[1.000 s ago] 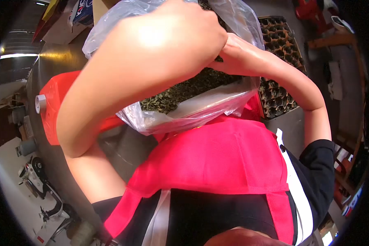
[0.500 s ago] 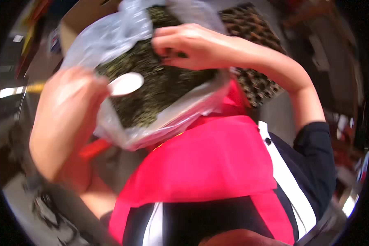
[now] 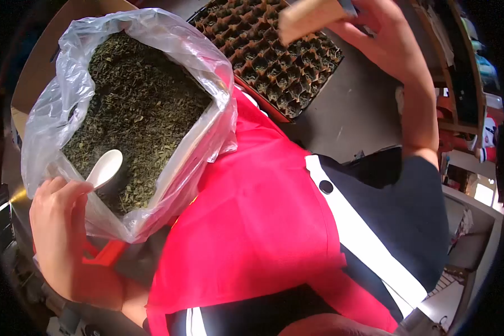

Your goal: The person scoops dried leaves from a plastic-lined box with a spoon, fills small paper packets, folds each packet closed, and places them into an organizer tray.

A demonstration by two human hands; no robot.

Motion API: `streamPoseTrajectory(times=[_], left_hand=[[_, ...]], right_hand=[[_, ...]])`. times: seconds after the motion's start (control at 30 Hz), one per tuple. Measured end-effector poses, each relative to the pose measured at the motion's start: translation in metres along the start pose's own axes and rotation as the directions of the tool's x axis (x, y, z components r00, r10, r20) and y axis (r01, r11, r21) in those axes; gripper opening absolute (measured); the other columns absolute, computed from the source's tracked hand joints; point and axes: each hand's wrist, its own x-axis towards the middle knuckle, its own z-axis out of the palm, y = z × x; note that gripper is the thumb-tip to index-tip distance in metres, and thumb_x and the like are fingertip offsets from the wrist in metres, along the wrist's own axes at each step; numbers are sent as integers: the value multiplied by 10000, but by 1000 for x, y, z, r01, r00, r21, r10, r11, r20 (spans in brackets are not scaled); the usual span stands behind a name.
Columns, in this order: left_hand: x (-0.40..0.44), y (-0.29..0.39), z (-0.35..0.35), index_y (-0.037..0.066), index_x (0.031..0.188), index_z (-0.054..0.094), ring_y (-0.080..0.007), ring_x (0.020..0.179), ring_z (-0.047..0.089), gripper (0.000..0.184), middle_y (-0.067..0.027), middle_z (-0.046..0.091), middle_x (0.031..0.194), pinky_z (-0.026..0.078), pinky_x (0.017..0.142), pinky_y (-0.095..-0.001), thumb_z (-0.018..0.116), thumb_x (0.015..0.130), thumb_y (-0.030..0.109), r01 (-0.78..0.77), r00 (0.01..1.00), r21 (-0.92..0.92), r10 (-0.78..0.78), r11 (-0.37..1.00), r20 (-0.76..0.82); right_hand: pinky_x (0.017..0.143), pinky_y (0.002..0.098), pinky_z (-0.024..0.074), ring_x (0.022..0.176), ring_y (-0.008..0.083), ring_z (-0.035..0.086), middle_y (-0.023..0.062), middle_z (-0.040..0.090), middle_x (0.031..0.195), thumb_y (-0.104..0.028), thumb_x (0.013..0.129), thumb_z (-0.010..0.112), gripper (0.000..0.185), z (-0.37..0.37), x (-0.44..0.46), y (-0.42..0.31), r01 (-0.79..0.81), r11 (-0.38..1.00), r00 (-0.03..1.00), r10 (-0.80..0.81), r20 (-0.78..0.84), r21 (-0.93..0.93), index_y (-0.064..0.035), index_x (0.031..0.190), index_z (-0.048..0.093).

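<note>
My left hand (image 3: 59, 218) is closed on the handle of a white spoon (image 3: 106, 167), its bowl over dried green leaves (image 3: 143, 106). The leaves fill a clear plastic bag (image 3: 73, 50) with its mouth folded wide. Off to the upper right, my right hand (image 3: 383, 36) grips a small tan box-shaped piece (image 3: 308, 21) by one end, slightly blurred. What is inside that piece cannot be seen. Below and left of it lies a tray (image 3: 283, 119) with rows of small brown cells (image 3: 263, 45), several with dark bits in them.
A cardboard box (image 3: 25, 73) stands around the bag's far and left sides. The grey floor (image 3: 353, 106) shows beyond the tray. Shelves with assorted items (image 3: 470, 112) line the right edge. A red apron (image 3: 257, 207) covers my lap, close to the bag.
My right hand has moved from over the leaves to the right, past the tray, and the tan piece now shows in it. The left hand still holds the spoon. The view has shifted rightward.
</note>
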Motion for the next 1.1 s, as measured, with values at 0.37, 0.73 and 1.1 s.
streamPoseTrajectory(times=[0.37,0.73,1.1], left_hand=[[4,-2,9,63,906,714,-337,828,589,110,-122,584,786,458,755,-422,698,800,38,-37,999,4,37,999,5],[8,2,13,38,922,732,-330,734,584,122,-138,574,738,448,685,-418,682,810,29,-29,999,-37,31,999,37],[7,2,16,27,917,728,-335,732,583,115,-143,566,733,444,672,-413,682,812,31,-25,999,-65,27,998,41]], right_hand=[[784,393,497,951,315,610,120,550,1037,7,776,645,344,33,-146,126,-457,819,867,497,32,-348,-83,1102,582],[779,393,511,971,314,621,132,571,1027,-29,795,652,272,47,-150,121,-488,813,868,489,-83,-318,-39,1058,584],[765,365,546,976,283,642,137,579,1051,-17,829,645,248,63,-158,137,-575,779,818,540,-198,-250,-28,1067,578]])
